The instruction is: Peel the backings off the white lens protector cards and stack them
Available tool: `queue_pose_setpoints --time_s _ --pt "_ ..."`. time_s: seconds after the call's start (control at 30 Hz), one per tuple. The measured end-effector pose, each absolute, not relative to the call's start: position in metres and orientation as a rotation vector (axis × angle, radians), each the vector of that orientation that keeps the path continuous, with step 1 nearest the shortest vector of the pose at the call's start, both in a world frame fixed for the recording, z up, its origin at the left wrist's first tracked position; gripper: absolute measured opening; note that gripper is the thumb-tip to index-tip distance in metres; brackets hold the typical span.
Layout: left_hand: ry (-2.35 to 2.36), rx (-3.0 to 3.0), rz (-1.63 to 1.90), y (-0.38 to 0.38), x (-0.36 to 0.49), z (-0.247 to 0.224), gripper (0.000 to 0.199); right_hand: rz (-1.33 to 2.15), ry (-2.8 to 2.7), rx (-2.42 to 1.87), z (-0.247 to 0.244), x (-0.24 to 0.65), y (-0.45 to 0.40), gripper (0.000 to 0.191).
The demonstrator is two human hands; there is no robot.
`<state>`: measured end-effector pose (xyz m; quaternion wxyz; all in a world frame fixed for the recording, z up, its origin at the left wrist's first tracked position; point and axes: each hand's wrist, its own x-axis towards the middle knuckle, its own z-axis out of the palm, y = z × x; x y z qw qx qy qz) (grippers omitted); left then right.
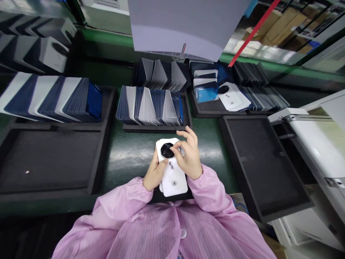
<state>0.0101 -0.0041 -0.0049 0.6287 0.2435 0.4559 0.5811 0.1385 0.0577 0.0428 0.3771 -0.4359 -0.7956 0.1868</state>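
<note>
A white phone-shaped panel (175,180) with a dark octagonal camera area (167,150) and printed black marks lies in front of my body, with another white edge showing beneath it. My left hand (155,172) grips its left side, thumb on the face just under the camera area. Above the right part of the camera area is my right hand (188,154), its thumb and index finger pinched together at the dark surface and the other fingers raised. Whatever may be between those fingertips is too small to make out.
Black foam trays with rows of blue and white panels (151,108) stand ahead and at the left (54,97). A tray at the back right holds loose white panels (234,97) and blue pieces. Dark trays flank me at left (48,158) and right (264,162).
</note>
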Motion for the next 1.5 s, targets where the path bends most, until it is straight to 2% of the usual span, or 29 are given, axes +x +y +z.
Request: queue_pose_setpoints --time_s 0.13,0.33,0.4,0.57,0.67,1.5 --pt "1.081 0.584 1.345 -0.002 0.010 0.000 0.058 0.586 -2.148 -0.829 0.026 0.146 0.048 0.011" --pt "1.102 0.632 1.374 -0.002 0.010 0.001 0.057 0.797 -1.892 -0.753 0.007 0.153 0.036 0.008" --pt "1.106 0.665 1.374 -0.003 0.009 0.001 0.061 0.810 -1.820 -0.680 0.003 0.154 0.035 0.017" --pt "1.099 0.773 1.312 -0.006 0.008 -0.001 0.068 0.715 -1.710 -0.499 0.000 0.151 0.037 0.053" --pt "1.135 0.898 1.263 -0.007 0.008 -0.004 0.070 0.662 -1.667 -0.386 0.000 0.148 0.038 0.063" --pt "1.222 0.964 1.235 -0.008 0.008 -0.007 0.070 0.576 -1.681 -0.434 -0.003 0.147 0.036 0.063"
